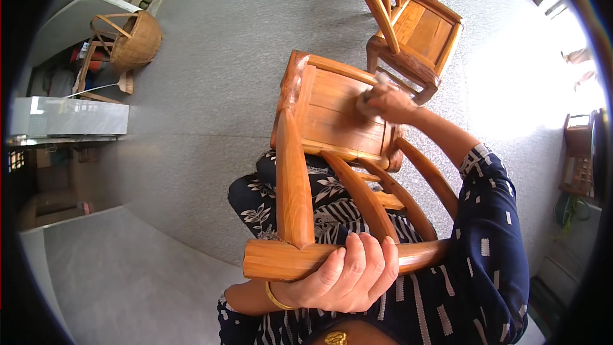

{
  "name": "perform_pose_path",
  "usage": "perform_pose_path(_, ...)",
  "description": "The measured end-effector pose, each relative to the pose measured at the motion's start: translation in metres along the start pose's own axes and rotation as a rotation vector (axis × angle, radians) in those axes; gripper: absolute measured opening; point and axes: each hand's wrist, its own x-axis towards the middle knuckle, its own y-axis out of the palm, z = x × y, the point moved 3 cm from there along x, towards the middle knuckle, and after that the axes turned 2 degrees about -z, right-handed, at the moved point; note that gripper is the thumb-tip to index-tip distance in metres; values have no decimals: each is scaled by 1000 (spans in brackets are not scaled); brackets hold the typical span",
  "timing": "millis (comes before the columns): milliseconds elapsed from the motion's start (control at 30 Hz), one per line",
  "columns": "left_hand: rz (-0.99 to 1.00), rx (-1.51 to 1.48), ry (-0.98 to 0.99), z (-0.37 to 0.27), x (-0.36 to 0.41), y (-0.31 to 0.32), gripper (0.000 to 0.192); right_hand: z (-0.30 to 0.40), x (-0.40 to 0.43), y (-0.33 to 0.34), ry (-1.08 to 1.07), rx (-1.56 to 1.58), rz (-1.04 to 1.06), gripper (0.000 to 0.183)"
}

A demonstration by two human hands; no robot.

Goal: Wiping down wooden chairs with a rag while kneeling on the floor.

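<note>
A wooden chair (335,105) stands before me, its slatted back towards my body. My left hand (352,275), with a yellow bangle at the wrist, is wrapped over the chair's top rail (280,261). Over the right part of the wooden seat, my right hand (390,100) is blurred by motion. Its fingers are closed on a pale cloth-like thing (368,103), too blurred to name surely, which lies against the seat panel or just over it. The chair's back posts and slats run between the seat and the rail.
A second wooden chair (424,33) stands close beyond the first, to the right, with another dark wooden piece behind it. At the left are a wicker basket (139,40), a broom (126,82) and a pale counter (72,115). A wooden chair-like piece (577,153) stands far right.
</note>
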Motion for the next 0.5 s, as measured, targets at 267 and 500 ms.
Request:
perform_pose_path(267,18,-1,32,0,4,-2,17,-70,-5,48,311,71,-137,46)
perform_pose_path(500,17,4,-9,0,2,-1,16,-34,-25,53,304,15,-43,35)
